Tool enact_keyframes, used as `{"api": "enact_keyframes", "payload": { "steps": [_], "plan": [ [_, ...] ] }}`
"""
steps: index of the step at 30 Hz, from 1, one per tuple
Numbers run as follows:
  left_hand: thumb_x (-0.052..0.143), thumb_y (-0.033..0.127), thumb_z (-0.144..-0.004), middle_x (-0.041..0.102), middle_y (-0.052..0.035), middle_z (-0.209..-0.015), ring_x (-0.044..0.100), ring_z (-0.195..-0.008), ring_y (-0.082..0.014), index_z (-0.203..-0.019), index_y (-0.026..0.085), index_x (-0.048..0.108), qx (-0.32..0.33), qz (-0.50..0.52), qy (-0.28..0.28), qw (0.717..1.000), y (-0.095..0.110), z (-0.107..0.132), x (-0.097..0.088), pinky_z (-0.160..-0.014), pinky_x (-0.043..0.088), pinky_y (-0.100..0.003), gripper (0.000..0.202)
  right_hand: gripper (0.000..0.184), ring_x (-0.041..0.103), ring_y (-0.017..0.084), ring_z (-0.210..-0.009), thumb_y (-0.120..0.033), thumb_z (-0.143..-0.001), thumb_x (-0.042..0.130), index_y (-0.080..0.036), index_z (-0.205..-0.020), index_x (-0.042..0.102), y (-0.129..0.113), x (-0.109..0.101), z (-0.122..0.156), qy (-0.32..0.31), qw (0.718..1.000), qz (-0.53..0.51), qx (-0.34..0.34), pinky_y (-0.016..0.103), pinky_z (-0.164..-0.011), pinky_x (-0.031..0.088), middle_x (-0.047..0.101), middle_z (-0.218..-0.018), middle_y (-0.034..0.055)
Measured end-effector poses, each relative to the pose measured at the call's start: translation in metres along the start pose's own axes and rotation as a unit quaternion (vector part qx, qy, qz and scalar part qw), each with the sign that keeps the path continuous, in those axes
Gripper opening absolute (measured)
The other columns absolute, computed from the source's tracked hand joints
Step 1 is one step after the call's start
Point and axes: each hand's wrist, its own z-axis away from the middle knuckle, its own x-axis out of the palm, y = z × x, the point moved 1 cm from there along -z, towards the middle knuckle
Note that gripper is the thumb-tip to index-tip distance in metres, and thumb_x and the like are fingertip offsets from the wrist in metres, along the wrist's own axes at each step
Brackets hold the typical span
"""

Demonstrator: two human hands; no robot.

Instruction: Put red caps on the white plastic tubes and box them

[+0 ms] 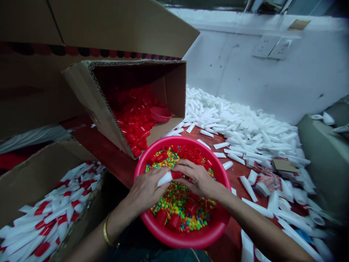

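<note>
Both my hands are over a red plastic bowl [209, 233] filled with small multicoloured candies [178, 202] and loose red caps [174, 220]. My left hand [145, 189] grips a white cone-shaped tube [165, 179] lying across the bowl. My right hand [195, 178] has its fingers closed round a red cap [176, 174] at the tube's wide end. A gold bangle [106, 233] sits on my left wrist.
A tipped cardboard box [94, 100] spills red caps [133, 116] and holds a small red dish [160, 114]. A heap of empty white tubes [245, 131] covers the table at right. A box of capped tubes [54, 214] stands at the lower left. Wall sockets [271, 46] are behind.
</note>
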Motion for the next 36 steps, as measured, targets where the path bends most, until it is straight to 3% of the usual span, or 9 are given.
{"api": "enact_keyframes", "payload": {
  "steps": [5,9,14,18,20,24,28,30,36],
  "plan": [
    [0.045,0.028,-0.085,0.066,-0.0051,-0.098,0.063,-0.09,-0.0225,-0.1,0.02,0.058,0.011,-0.012,-0.022,1.0,0.002,-0.003,0.002,-0.073,0.047,-0.031,0.021,0.025,0.055,0.014,-0.071,-0.035,-0.092,0.046,-0.013,-0.098,0.056,0.001,0.004,-0.005,-0.081,0.994,-0.034,0.061,0.025,-0.064,0.043,0.059,-0.083,0.0053],
    [0.045,0.024,-0.084,0.065,-0.0044,-0.093,0.062,-0.086,-0.0215,-0.1,0.019,0.056,-0.005,0.0,-0.016,1.0,0.001,-0.001,0.004,-0.07,0.044,-0.03,0.02,0.041,0.037,0.008,-0.048,-0.044,-0.093,0.038,-0.016,-0.066,0.05,-0.005,0.005,-0.017,-0.115,0.979,-0.021,0.165,0.022,-0.047,0.027,0.04,-0.054,-0.0036],
    [0.045,0.026,-0.083,0.063,-0.003,-0.08,0.06,-0.072,-0.0192,-0.085,0.019,0.053,-0.046,-0.009,-0.013,0.999,0.001,0.001,0.003,-0.059,0.04,-0.027,0.011,0.04,0.039,0.01,-0.054,-0.046,-0.094,0.032,-0.015,-0.078,0.052,-0.017,0.0,-0.02,-0.12,0.979,0.034,0.159,0.023,-0.052,0.027,0.048,-0.064,-0.0006],
    [0.044,0.022,-0.083,0.062,-0.0023,-0.075,0.06,-0.069,-0.0193,-0.082,0.019,0.05,-0.004,-0.061,-0.002,0.998,0.0,0.001,0.007,-0.057,0.039,-0.027,0.007,0.039,0.036,0.01,-0.054,-0.052,-0.088,0.042,-0.016,-0.076,0.05,-0.017,0.003,-0.016,-0.12,0.981,0.03,0.148,0.024,-0.05,0.027,0.045,-0.063,-0.0015],
    [0.042,0.015,-0.082,0.062,-0.0033,-0.077,0.061,-0.072,-0.0204,-0.086,0.019,0.051,0.032,-0.111,0.028,0.993,0.0,0.003,0.01,-0.06,0.041,-0.028,0.011,0.048,0.035,0.009,-0.047,-0.058,-0.088,0.037,-0.018,-0.063,0.047,-0.013,0.007,-0.015,-0.135,0.957,-0.078,0.244,0.023,-0.046,0.028,0.04,-0.053,-0.0034],
    [0.042,0.009,-0.08,0.061,-0.0044,-0.077,0.06,-0.074,-0.0219,-0.084,0.019,0.052,0.075,-0.202,0.079,0.973,0.004,0.007,0.011,-0.064,0.042,-0.031,0.015,0.07,0.034,0.01,-0.034,-0.067,-0.088,0.008,-0.02,-0.048,0.041,-0.014,0.013,-0.016,-0.236,0.854,-0.249,0.39,0.025,-0.038,0.03,0.036,-0.039,-0.0014],
    [0.047,0.018,-0.083,0.061,-0.0033,-0.076,0.06,-0.072,-0.0204,-0.084,0.019,0.051,0.012,-0.17,0.083,0.982,0.005,0.005,0.006,-0.06,0.042,-0.028,0.005,0.054,0.046,0.013,-0.054,-0.059,-0.091,0.024,-0.017,-0.069,0.051,-0.017,0.007,-0.02,-0.104,0.958,-0.076,0.256,0.026,-0.051,0.034,0.05,-0.06,0.0019],
    [0.047,0.019,-0.083,0.061,-0.0029,-0.076,0.061,-0.073,-0.0199,-0.084,0.019,0.051,-0.005,-0.152,0.078,0.985,0.004,0.004,0.005,-0.06,0.043,-0.028,0.005,0.042,0.042,0.012,-0.057,-0.054,-0.091,0.033,-0.018,-0.072,0.048,-0.017,0.007,-0.021,-0.062,0.979,-0.034,0.19,0.025,-0.053,0.032,0.047,-0.063,-0.0004],
    [0.046,0.017,-0.082,0.062,-0.006,-0.083,0.06,-0.08,-0.0209,-0.089,0.016,0.054,0.031,-0.163,0.1,0.981,0.004,0.008,0.007,-0.068,0.046,-0.03,0.01,0.054,0.03,0.008,-0.037,-0.062,-0.089,0.027,-0.021,-0.055,0.037,-0.017,0.02,-0.021,-0.083,0.918,-0.212,0.325,0.023,-0.041,0.026,0.03,-0.042,-0.0068]
  ]
}}
